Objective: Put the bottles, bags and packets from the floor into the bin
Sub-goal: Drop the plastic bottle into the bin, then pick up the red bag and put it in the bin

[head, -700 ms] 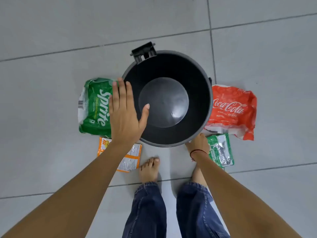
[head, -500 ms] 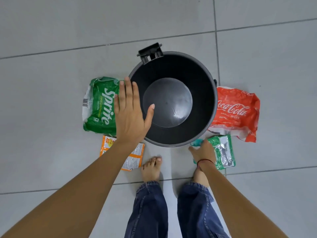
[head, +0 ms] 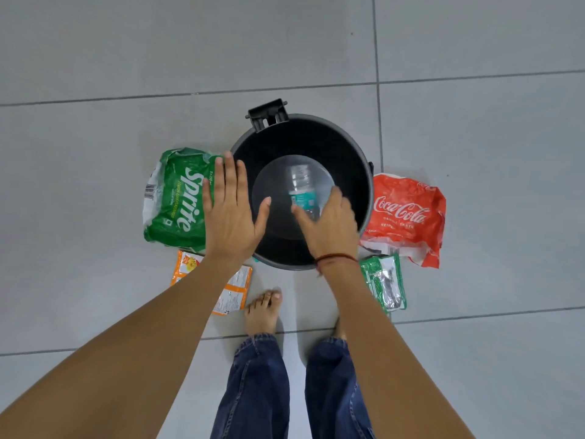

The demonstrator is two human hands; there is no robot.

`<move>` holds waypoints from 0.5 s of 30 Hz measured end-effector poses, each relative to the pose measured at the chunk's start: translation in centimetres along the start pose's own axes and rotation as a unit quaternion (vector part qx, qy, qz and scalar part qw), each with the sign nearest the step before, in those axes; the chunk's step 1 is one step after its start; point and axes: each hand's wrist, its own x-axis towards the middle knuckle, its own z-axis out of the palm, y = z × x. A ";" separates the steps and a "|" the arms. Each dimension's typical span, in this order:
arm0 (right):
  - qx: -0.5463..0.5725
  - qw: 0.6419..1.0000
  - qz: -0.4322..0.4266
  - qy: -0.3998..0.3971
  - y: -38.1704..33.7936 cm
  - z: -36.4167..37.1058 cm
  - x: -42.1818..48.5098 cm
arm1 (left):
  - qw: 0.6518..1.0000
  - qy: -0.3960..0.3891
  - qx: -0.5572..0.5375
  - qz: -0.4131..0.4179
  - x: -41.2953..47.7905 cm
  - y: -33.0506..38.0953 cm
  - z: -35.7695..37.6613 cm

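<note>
The right hand [head: 329,223] hangs over the mouth of the bin [head: 364,172], fingers spread and loose. A clear plastic bottle [head: 302,188] with a teal label shows just past its fingertips, inside the bin's opening. Whether the hand touches the bottle I cannot tell; the fingers look parted rather than wrapped round it. A red thread circles that wrist.

The left hand [head: 231,213] is flat and open, palm down, fingers together and thumb splayed, holding nothing. It hovers across the bin's left rim, its thumb over the dark inside and its fingers over the edge of the green Sprite bag [head: 177,198].

The bin is round, dark grey, with a hinge bracket at its far rim, standing on the pale grey tiled floor [head: 95,58]. The Sprite bag lies crumpled against the bin's left side. An orange packet [head: 234,289] lies at the bin's near left, partly under the left forearm. To the bin's right, touching it, sits a crumpled red Coca-Cola bag [head: 408,213]. A small green and silver packet [head: 384,282] lies at the bin's near right, just beside the red bag's lower edge. On the bin's near side stand two bare feet below blue jeans [head: 256,391].
</note>
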 end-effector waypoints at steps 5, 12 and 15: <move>0.044 0.964 -0.016 0.262 6.1 -4.6 3.2 | 1.000 0.014 0.007 0.004 0.0 -0.1 0.2; 0.056 0.913 0.384 0.124 22.4 -3.9 8.0 | 0.999 0.044 -0.015 0.013 0.0 -0.3 0.7; 0.179 0.882 0.431 0.065 33.8 -1.4 13.0 | 0.998 0.056 -0.015 0.011 0.1 -0.3 0.8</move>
